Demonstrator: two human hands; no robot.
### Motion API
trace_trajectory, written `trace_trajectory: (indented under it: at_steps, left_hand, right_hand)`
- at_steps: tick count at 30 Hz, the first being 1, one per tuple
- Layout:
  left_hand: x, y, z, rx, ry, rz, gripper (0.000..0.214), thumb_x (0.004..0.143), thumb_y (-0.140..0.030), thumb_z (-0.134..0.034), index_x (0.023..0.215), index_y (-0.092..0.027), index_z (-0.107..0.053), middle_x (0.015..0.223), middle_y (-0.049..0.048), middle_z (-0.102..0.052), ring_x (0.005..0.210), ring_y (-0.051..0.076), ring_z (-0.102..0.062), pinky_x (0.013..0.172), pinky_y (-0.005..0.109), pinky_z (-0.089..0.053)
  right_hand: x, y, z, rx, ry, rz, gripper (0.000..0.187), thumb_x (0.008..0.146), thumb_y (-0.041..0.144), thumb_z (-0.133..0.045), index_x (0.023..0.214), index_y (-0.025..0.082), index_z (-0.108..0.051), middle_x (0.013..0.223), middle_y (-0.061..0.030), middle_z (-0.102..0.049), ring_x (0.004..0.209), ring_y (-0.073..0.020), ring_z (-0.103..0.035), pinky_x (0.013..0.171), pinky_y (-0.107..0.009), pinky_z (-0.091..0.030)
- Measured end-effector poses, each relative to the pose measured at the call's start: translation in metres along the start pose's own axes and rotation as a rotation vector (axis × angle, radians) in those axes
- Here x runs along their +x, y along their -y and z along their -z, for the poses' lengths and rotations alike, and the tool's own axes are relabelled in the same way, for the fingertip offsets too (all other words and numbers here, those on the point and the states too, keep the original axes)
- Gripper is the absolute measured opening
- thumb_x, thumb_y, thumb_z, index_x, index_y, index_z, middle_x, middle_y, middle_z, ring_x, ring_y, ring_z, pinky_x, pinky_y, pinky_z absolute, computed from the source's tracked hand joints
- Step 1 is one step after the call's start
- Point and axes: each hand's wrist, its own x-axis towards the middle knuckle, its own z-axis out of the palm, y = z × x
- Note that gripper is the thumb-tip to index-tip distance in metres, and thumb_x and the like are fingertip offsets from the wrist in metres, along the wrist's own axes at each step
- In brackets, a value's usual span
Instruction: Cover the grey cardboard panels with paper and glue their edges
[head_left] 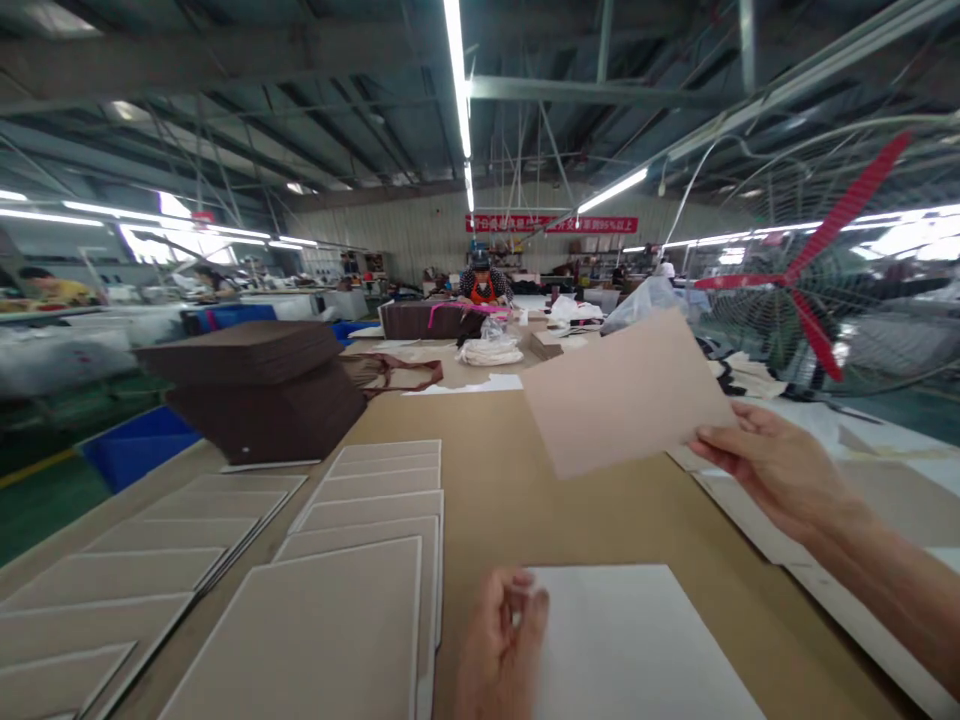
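My right hand [765, 460] pinches one corner of a beige rectangular sheet [630, 395], thumb on the near face, and holds it raised and tilted above the table. Down at the front, my left hand [501, 640] has its fingers curled together at the left edge of a white rectangular board [630, 640] lying flat. The left hand is a little blurred, and what its fingertips hold, if anything, is hidden. Left of that hand lies an overlapping row of beige panels with pale borders [315, 630].
A second row of bordered panels [112, 600] lies at the far left. Behind stands a tall stack of dark brown boards [262, 390]. A caged fan with red blades [787, 280] is at right, near more flat sheets [795, 510]. A person [484, 285] works at the table's far end.
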Motion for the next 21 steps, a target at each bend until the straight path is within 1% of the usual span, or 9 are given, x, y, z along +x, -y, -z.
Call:
trace_trajectory:
  at_steps: [2,4,6,8,11,15,16,18,21]
  left_hand:
    - [-0.002,-0.015,0.004,-0.252,-0.169,0.116,0.046,0.1,-0.057,-0.039,0.127,-0.021,-0.05,0.104,0.0063,-0.065,0.086,0.018,-0.063,0.078,0.029,-0.052]
    - [-0.009,-0.032,0.009,-0.391,-0.225,0.084,0.05,0.098,-0.059,-0.042,0.132,-0.023,-0.046,0.112,0.0063,-0.064,0.092,0.017,-0.062,0.082,0.028,-0.049]
    - [-0.019,-0.047,0.013,-0.45,-0.221,0.015,0.044,0.097,-0.057,-0.049,0.125,-0.023,-0.053,0.106,0.004,-0.064,0.09,0.016,-0.06,0.08,0.025,-0.047]
    - [-0.029,-0.054,0.016,-0.463,-0.24,-0.009,0.036,0.092,-0.055,-0.058,0.104,-0.021,-0.063,0.087,0.0004,-0.062,0.079,0.014,-0.055,0.071,0.021,-0.045]
    - [-0.039,-0.053,0.023,-0.498,-0.31,0.022,0.04,0.083,-0.057,-0.069,0.077,-0.018,-0.062,0.067,-0.0038,-0.052,0.064,0.011,-0.045,0.059,0.019,-0.039]
    - [-0.05,-0.043,0.036,-0.605,-0.199,0.147,0.044,0.071,-0.058,-0.08,0.073,-0.017,-0.062,0.063,-0.0047,-0.052,0.059,0.01,-0.046,0.055,0.019,-0.039]
    - [-0.052,-0.041,0.039,-0.631,-0.153,0.184,0.043,0.07,-0.056,-0.081,0.072,-0.017,-0.062,0.062,-0.005,-0.052,0.058,0.01,-0.046,0.054,0.018,-0.04]
    - [-0.056,-0.038,0.042,-0.685,-0.086,0.248,0.04,0.072,-0.052,-0.082,0.071,-0.017,-0.062,0.061,-0.0052,-0.054,0.056,0.009,-0.048,0.053,0.018,-0.04]
    - [-0.059,-0.037,0.04,-0.774,-0.028,0.354,0.035,0.071,-0.047,-0.084,0.076,-0.017,-0.065,0.066,-0.0035,-0.061,0.058,0.011,-0.054,0.057,0.02,-0.044]
  right_hand:
    - [-0.057,0.011,0.004,0.225,0.058,-0.177,0.048,0.063,0.034,-0.08,0.109,0.028,-0.065,0.11,-0.0065,-0.071,0.085,-0.0223,-0.071,0.072,-0.028,-0.064]
    - [-0.104,0.019,0.006,0.338,0.037,-0.327,0.057,0.056,0.033,-0.087,0.109,0.031,-0.066,0.106,-0.0076,-0.072,0.078,-0.022,-0.07,0.062,-0.025,-0.064]
    - [-0.14,0.021,0.007,0.352,0.007,-0.434,0.065,0.05,0.035,-0.09,0.111,0.031,-0.066,0.103,-0.0089,-0.072,0.074,-0.0237,-0.07,0.059,-0.027,-0.064]
    - [-0.164,0.018,0.007,0.328,0.03,-0.508,0.071,0.049,0.043,-0.09,0.114,0.031,-0.065,0.103,-0.0104,-0.072,0.076,-0.0275,-0.07,0.062,-0.035,-0.065]
    - [-0.179,0.008,0.01,0.117,0.083,-0.407,0.066,0.059,0.06,-0.082,0.117,0.031,-0.067,0.121,-0.0116,-0.067,0.096,-0.0343,-0.068,0.081,-0.048,-0.062]
    - [-0.177,0.003,0.018,-0.227,-0.003,-0.031,0.06,0.08,0.068,-0.061,0.128,0.032,-0.065,0.146,-0.0065,-0.048,0.136,-0.0331,-0.043,0.115,-0.049,-0.036]
    - [-0.175,0.003,0.019,-0.258,-0.001,-0.003,0.058,0.085,0.066,-0.056,0.131,0.032,-0.064,0.146,-0.0065,-0.049,0.137,-0.0322,-0.041,0.116,-0.047,-0.034]
    - [-0.173,0.003,0.019,-0.297,0.062,-0.025,0.054,0.09,0.062,-0.051,0.133,0.032,-0.063,0.139,-0.0071,-0.055,0.131,-0.0315,-0.048,0.109,-0.043,-0.042]
    - [-0.175,0.0,0.013,-0.367,0.117,-0.048,0.049,0.09,0.057,-0.052,0.129,0.032,-0.066,0.125,-0.0064,-0.063,0.12,-0.0302,-0.056,0.094,-0.037,-0.053]
